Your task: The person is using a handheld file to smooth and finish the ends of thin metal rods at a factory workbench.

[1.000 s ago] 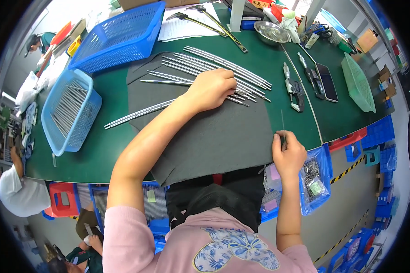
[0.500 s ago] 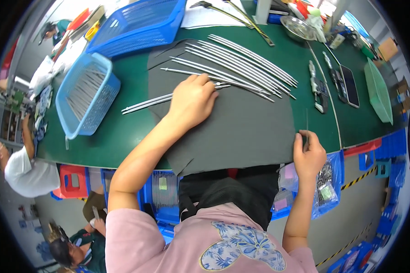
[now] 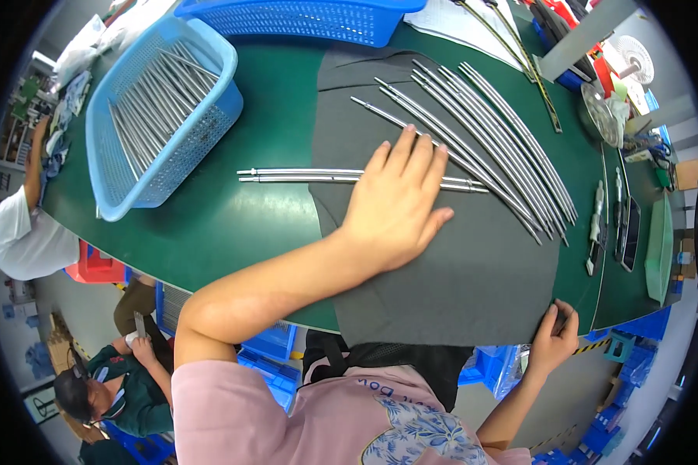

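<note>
My left hand [image 3: 395,201] lies palm down with its fingers stretched out, over a pair of slim metal rods [image 3: 295,176] that pass beneath it. Its fingertips reach the nearest rod of a fanned group of several metal rods [image 3: 488,132] on a dark grey cloth [image 3: 457,279]. At the cloth's front right corner, my right hand [image 3: 554,339] is closed, thumb against forefinger. A thin, faint line seems to rise from that pinch, too fine to name.
A light blue basket [image 3: 229,93] of metal rods stands left, a larger blue basket [image 3: 302,19] behind. Calipers [image 3: 596,225], a phone [image 3: 630,232] and a green tray [image 3: 659,248] lie right. Co-workers sit at the left, one in a white shirt [image 3: 31,236].
My left hand has gone from curled over the rod pair to spread flat above it. The pair's slant has lessened. The whole view has shifted and turned; my right hand stays pinched.
</note>
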Tool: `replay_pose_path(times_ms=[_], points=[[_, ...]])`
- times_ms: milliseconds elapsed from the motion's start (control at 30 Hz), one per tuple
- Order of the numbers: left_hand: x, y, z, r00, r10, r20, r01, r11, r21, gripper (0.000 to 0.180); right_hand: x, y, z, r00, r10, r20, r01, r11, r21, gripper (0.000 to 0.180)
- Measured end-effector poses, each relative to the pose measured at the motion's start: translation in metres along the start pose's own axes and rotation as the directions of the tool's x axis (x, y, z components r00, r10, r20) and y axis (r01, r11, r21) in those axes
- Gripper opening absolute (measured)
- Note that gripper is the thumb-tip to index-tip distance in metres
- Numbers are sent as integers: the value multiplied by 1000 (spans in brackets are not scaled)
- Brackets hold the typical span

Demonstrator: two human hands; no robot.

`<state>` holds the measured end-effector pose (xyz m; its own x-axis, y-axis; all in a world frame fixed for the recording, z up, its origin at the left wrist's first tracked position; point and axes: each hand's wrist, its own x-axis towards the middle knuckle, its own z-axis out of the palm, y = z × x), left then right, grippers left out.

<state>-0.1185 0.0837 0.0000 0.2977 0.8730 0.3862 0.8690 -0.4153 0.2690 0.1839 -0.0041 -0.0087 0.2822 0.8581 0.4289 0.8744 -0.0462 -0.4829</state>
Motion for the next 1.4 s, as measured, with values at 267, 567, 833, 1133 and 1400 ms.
replay_pose_path(times_ms=[267, 567, 833, 1133, 1400], points=[[0, -2, 0, 998, -52, 41, 60, 974, -217, 68, -1, 0, 1, 999, -6, -39, 5, 1000, -21, 7], [0, -2, 0, 994, -70, 86, 87, 972, -219, 68, -1, 4, -6, 997, 44, 60, -41, 998, -48, 9], [-2, -1, 0, 993, -67, 99, 79, 988, -129, 65, -2, 1, -5, 999, 32, 40, -30, 998, -52, 9], [-1, 1, -2, 989, -67, 135, 78, 994, -76, 66, -3, 3, -3, 999, 19, 28, -18, 999, -37, 8], [-4, 6, -4, 985, -87, 147, 81, 996, 45, 69, -3, 3, -2, 999, 31, 22, -31, 1000, 0, 8]])
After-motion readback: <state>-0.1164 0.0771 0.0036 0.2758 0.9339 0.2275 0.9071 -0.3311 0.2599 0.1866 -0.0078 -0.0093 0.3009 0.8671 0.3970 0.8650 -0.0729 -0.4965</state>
